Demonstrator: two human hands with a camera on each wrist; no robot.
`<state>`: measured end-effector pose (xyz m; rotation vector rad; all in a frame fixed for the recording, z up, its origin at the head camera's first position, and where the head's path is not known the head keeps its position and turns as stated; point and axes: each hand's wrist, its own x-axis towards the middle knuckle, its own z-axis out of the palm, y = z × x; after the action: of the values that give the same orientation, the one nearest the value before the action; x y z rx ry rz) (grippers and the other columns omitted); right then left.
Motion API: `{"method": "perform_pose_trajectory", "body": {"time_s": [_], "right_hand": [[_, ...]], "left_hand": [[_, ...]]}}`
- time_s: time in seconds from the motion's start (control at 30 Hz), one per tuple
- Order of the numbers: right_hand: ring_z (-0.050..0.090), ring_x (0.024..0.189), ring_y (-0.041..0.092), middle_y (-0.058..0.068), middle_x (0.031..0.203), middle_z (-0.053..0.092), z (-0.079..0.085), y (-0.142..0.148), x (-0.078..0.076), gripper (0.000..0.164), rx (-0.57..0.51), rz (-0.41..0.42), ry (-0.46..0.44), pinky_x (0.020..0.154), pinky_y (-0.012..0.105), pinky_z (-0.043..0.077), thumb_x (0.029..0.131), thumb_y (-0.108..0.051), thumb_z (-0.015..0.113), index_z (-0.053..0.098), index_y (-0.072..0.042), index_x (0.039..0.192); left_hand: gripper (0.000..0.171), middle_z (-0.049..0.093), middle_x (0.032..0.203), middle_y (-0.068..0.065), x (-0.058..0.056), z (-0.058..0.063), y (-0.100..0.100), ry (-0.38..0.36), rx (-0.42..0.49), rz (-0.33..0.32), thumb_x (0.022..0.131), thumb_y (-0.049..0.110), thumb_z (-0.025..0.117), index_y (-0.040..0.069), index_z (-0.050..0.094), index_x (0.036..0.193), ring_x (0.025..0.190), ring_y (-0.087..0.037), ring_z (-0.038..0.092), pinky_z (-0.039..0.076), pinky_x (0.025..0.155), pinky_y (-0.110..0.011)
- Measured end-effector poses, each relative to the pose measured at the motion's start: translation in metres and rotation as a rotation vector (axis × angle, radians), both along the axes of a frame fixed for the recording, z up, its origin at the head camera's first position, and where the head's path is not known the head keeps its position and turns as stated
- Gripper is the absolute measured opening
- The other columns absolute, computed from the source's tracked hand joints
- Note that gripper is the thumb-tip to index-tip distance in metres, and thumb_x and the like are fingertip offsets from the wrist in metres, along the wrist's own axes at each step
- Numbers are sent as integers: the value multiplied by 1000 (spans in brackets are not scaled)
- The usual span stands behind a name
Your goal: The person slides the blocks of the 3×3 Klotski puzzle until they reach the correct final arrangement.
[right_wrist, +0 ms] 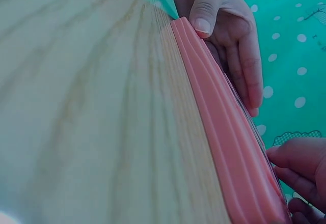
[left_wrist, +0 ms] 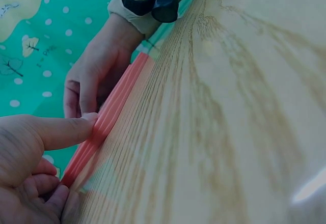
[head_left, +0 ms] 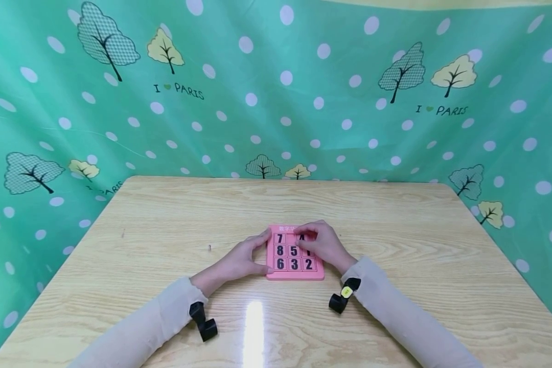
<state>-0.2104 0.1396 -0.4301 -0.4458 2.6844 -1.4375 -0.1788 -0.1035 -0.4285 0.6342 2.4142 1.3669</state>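
A pink sliding number puzzle (head_left: 295, 275) lies flat on the table, its tiles bearing black digits. The 7, 8, 5, 6, 3 and 2 read plainly; the 4 and 1 are partly covered by my right hand. Between the 7 and the 4 is a gap without a digit. My left hand (head_left: 241, 259) grips the frame's left side, thumb at the near left corner and fingers along the far left. My right hand (head_left: 323, 244) is over the upper right tiles, fingertips touching the puzzle's face. In the right wrist view, the puzzle's thick pink edge (right_wrist: 224, 127) shows side-on.
The wooden table (head_left: 175, 220) runs around the puzzle on all sides. A small dark speck (head_left: 209, 247) is left of it. A green dotted curtain (head_left: 276, 117) hangs behind the far edge and along both sides. Each wrist carries a black camera mount (head_left: 203, 322).
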Motion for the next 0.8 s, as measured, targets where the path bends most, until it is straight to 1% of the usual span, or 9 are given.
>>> {"method": "perform_pose_trajectory", "body": {"time_s": [0.23, 0.8], "right_hand": [[51, 103, 21, 3, 105, 64, 1, 3, 1, 26, 25, -8, 16, 92, 40, 41, 78, -9, 74, 72, -13, 104], [51, 104, 22, 4, 108, 64, -1, 8, 1, 28, 15, -38, -12, 94, 41, 40, 77, -11, 76, 72, -13, 104]], "left_hand": [[94, 21, 155, -8, 1, 1, 0, -4, -1, 11, 71, 12, 80, 4, 25, 147, 141, -27, 21, 15, 116, -41], [95, 20, 155, -9, 1, 1, 0, -13, 0, 9, 71, 12, 80, 3, 24, 147, 142, -28, 19, 14, 116, -42]]}}
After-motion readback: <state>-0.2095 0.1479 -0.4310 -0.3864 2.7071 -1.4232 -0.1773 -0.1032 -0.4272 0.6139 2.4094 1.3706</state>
